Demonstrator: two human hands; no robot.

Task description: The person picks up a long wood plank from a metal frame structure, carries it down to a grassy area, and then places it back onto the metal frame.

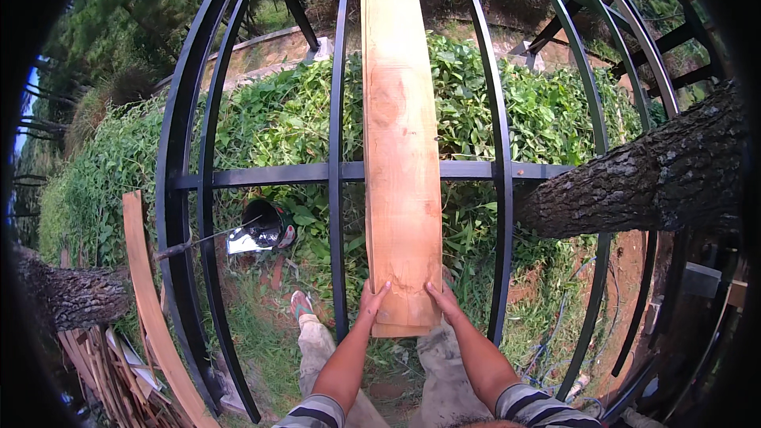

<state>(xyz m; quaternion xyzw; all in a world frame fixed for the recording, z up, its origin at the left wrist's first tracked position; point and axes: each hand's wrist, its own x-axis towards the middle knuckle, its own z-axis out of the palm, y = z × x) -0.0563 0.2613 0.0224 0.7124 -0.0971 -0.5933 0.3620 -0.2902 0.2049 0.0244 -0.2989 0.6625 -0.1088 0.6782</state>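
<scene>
Long pale wooden planks (403,190), apparently two stacked with a second end showing under the upper one, stretch away from me over a black metal frame (269,175). On the left edge near the close end, my left hand (374,299) is closed round them, thumb on top. Opposite it, my right hand (445,301) grips the right edge the same way. The fingers of both hands are hidden under the wood. Knots and a dark, rough patch mark the upper face.
Bent-looking black beams run on both sides. A thick tree trunk (634,178) crosses the frame at right; another trunk (83,293) is at left. A dark bucket (265,223), a leaning board (147,285), scrap wood (111,372) and green plants (293,111) lie below or around.
</scene>
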